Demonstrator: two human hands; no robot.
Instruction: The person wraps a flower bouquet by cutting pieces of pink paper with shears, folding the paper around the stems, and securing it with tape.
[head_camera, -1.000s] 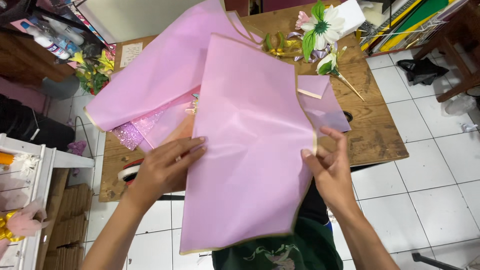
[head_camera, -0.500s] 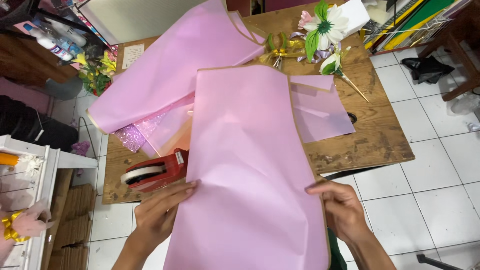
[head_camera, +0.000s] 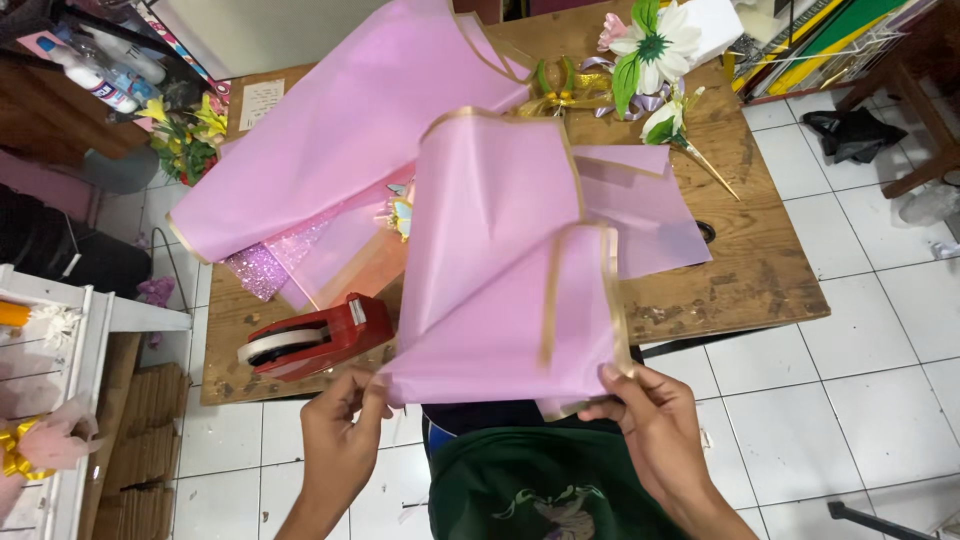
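Observation:
I hold a pink wrapping sheet with a gold border, folded over on itself, above the near edge of a wooden table. My left hand pinches its lower left corner. My right hand grips its lower right corner. More pink sheets lie spread on the table behind it. A red tape dispenser stands on the table just above my left hand.
White and green artificial flowers and gold ribbon lie at the table's far side. A glittery pink sheet lies at the left. A white shelf and cardboard stand on the left. White tiled floor surrounds the table.
The sheet, held flat and long a second ago, has been drawn toward me and folded over. Both hands slid down to its lower corners. The tape dispenser has come into view.

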